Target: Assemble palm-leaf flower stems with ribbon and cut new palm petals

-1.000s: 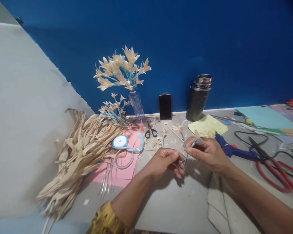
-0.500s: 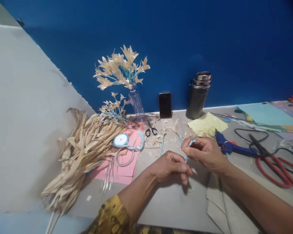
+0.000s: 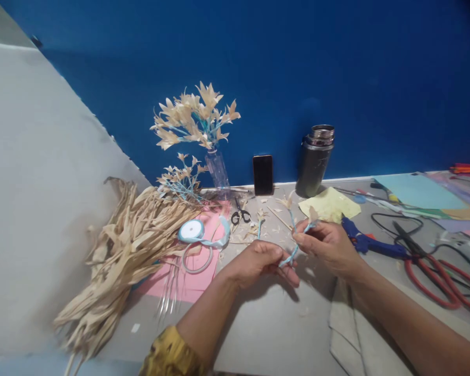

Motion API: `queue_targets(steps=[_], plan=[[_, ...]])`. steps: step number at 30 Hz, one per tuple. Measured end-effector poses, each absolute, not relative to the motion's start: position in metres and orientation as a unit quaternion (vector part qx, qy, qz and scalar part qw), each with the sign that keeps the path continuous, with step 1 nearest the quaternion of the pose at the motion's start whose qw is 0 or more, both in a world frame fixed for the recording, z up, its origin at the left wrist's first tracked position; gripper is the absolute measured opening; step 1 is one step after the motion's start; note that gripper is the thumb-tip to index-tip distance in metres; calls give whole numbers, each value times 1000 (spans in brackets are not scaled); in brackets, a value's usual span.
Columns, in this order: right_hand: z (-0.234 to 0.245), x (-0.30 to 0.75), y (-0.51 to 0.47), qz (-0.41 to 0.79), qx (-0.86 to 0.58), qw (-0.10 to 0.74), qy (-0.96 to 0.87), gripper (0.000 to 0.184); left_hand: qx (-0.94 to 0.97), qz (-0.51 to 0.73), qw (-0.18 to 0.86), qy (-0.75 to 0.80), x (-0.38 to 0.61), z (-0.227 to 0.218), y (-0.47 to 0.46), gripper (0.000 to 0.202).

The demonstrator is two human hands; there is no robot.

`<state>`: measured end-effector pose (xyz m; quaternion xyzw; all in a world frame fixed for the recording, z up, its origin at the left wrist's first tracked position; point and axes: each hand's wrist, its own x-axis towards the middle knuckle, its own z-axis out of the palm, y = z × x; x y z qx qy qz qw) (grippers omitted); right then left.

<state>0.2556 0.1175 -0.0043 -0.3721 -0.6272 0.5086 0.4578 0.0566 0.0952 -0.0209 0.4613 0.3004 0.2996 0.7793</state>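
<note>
My left hand [image 3: 260, 262] and my right hand [image 3: 326, 245] are held together over the grey table [image 3: 274, 324]. Both pinch a thin stem wrapped in light blue ribbon [image 3: 292, 253] with small tan husk flowers at its upper ends. The left fingers grip its lower end, the right fingers hold it just above. A roll of light blue ribbon [image 3: 192, 230] lies to the left on pink paper [image 3: 191, 271]. A second short wrapped stem [image 3: 259, 225] lies on the table beyond my left hand.
A pile of dried husk strips [image 3: 129, 245] fills the left. At the back stand a bottle of finished husk flowers [image 3: 198, 122], a phone [image 3: 263, 174] and a steel flask [image 3: 315, 160]. Small black scissors [image 3: 239, 214], a blue glue gun [image 3: 366, 242], red-handled shears [image 3: 441, 274] and coloured papers lie around.
My left hand dipped lower half a second ago and has come back up along the stem. The stem now tilts more toward the left hand. My view shifted slightly.
</note>
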Motion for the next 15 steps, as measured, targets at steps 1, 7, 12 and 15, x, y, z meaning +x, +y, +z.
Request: queue_targets(steps=[1,7,12,15], plan=[[-7,256,118,545,-355,452,-611,22,443,274,810,268,55,-23,96,52],[-11,253,114,639,-303,454,-542,26,404,222,861,213,61,-32,92,53],[-6,251,114,499,-387,489,-602,23,594,361,560,450,79,-26,79,30],[-5,249,114,361,-445,505,-645,18,673,415,306,531,86,-25,74,23]])
